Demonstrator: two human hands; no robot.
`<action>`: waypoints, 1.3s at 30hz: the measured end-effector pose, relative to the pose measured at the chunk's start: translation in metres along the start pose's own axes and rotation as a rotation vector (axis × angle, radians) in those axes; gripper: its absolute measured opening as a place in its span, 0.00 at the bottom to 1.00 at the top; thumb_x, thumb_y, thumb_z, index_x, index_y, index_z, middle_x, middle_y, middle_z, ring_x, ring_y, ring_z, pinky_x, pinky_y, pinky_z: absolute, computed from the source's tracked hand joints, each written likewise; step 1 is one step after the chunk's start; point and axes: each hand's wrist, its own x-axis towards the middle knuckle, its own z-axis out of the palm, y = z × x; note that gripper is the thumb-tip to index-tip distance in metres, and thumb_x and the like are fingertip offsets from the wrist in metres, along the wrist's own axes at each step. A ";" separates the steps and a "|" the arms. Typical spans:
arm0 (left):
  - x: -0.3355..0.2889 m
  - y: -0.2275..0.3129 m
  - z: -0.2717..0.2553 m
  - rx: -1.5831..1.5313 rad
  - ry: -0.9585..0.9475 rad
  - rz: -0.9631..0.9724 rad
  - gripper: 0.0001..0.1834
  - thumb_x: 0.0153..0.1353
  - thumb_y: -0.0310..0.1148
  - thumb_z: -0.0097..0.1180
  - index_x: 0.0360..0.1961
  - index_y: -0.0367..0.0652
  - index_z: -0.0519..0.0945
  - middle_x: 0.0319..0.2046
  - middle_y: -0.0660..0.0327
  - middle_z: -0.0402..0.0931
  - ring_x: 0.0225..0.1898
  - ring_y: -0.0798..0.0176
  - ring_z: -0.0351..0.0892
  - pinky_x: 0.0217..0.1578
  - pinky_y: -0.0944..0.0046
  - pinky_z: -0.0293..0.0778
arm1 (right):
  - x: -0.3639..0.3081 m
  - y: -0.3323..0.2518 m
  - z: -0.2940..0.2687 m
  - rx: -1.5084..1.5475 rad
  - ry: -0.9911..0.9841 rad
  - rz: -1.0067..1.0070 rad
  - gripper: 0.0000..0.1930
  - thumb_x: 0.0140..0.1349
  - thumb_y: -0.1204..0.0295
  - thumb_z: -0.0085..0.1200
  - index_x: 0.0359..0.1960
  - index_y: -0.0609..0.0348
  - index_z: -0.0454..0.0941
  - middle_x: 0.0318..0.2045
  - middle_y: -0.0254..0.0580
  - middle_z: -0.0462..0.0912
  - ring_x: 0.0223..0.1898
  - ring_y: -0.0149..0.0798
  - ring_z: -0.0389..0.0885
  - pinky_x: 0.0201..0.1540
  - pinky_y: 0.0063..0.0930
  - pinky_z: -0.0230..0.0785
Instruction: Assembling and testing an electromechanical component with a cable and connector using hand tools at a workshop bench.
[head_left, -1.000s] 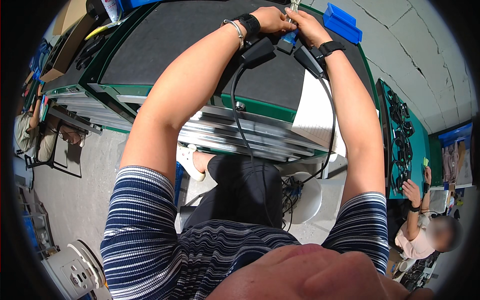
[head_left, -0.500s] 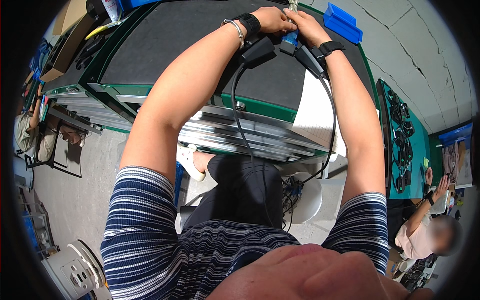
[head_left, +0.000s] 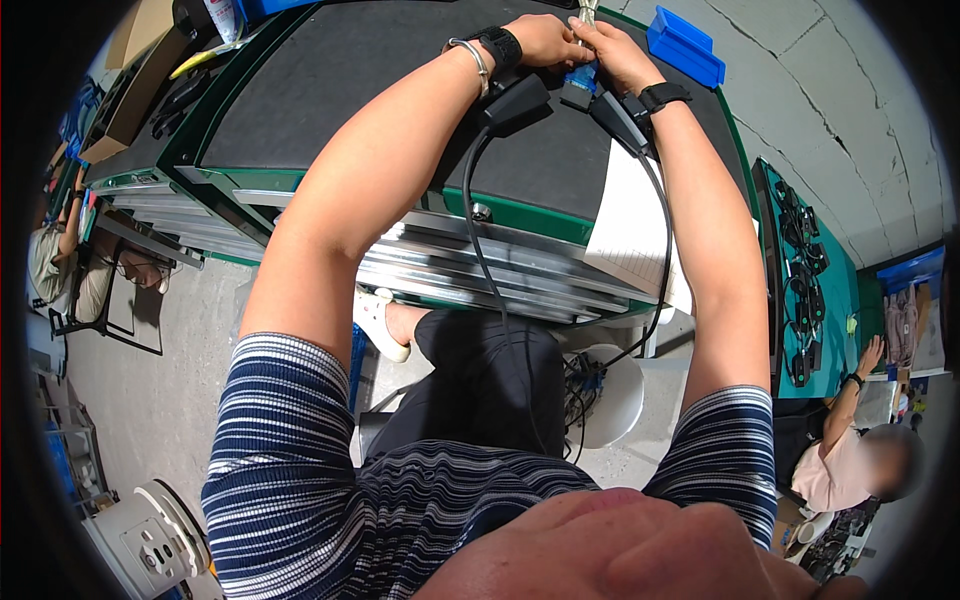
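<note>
The left hand and the right hand pinch a blue plug between their fingers, over the far right part of the dark desk. A blue bin sits to the right, and white paper is nearer.

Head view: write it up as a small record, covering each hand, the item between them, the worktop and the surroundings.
Left hand: fingers pinched at the blue cable connector
Right hand: fingers at the same connector, by the clear cable
Item: blue body, dark end toward the wearer; exact type unclear
Worktop: black top, green edging
Near edge: lined paper sheet
Beyond right hand: blue plastic bin
Floor: white bucket holding cables
Far right: teal table bearing black devices
</note>
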 end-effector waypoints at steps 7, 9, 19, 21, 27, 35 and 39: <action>0.000 0.001 0.001 0.010 0.002 -0.037 0.26 0.62 0.53 0.54 0.43 0.38 0.83 0.35 0.54 0.83 0.36 0.60 0.84 0.44 0.65 0.77 | -0.001 0.002 0.000 -0.052 0.028 -0.010 0.27 0.64 0.48 0.49 0.47 0.64 0.76 0.36 0.41 0.81 0.38 0.30 0.77 0.44 0.22 0.67; 0.001 0.001 0.001 0.009 0.001 -0.027 0.26 0.62 0.53 0.54 0.43 0.38 0.83 0.36 0.54 0.83 0.37 0.60 0.84 0.44 0.64 0.77 | 0.000 0.002 -0.001 -0.050 0.023 -0.004 0.27 0.64 0.48 0.49 0.46 0.64 0.76 0.36 0.41 0.81 0.38 0.31 0.77 0.44 0.22 0.67; 0.002 0.001 0.001 0.032 -0.011 -0.016 0.26 0.62 0.52 0.54 0.44 0.38 0.82 0.37 0.53 0.83 0.38 0.59 0.84 0.45 0.64 0.77 | 0.000 0.001 -0.002 -0.045 -0.001 -0.007 0.27 0.64 0.48 0.50 0.46 0.64 0.76 0.36 0.40 0.81 0.38 0.29 0.77 0.43 0.22 0.68; 0.002 0.001 0.000 0.023 -0.013 -0.010 0.26 0.62 0.53 0.54 0.43 0.38 0.82 0.36 0.53 0.83 0.38 0.59 0.84 0.45 0.64 0.77 | 0.000 0.000 -0.001 -0.055 0.006 -0.017 0.27 0.64 0.48 0.50 0.46 0.64 0.76 0.36 0.40 0.81 0.38 0.29 0.77 0.43 0.22 0.68; 0.004 -0.003 0.003 0.012 -0.001 -0.013 0.26 0.62 0.52 0.54 0.42 0.37 0.83 0.35 0.54 0.83 0.36 0.60 0.84 0.44 0.65 0.77 | 0.000 -0.002 0.000 -0.036 0.016 -0.018 0.26 0.64 0.50 0.50 0.46 0.64 0.76 0.36 0.39 0.81 0.37 0.29 0.77 0.43 0.22 0.68; 0.018 -0.027 0.011 0.012 0.021 0.038 0.27 0.62 0.55 0.53 0.40 0.38 0.83 0.32 0.55 0.83 0.35 0.61 0.84 0.42 0.66 0.76 | -0.005 -0.007 0.002 -0.011 0.000 -0.043 0.25 0.64 0.49 0.51 0.46 0.62 0.76 0.35 0.38 0.80 0.37 0.29 0.76 0.42 0.21 0.67; 0.018 -0.027 0.010 -0.005 0.011 0.043 0.27 0.62 0.54 0.53 0.41 0.38 0.83 0.32 0.55 0.83 0.35 0.61 0.84 0.42 0.66 0.76 | -0.006 -0.008 0.002 -0.055 0.031 -0.031 0.25 0.63 0.49 0.52 0.46 0.62 0.76 0.35 0.38 0.80 0.37 0.29 0.77 0.42 0.22 0.68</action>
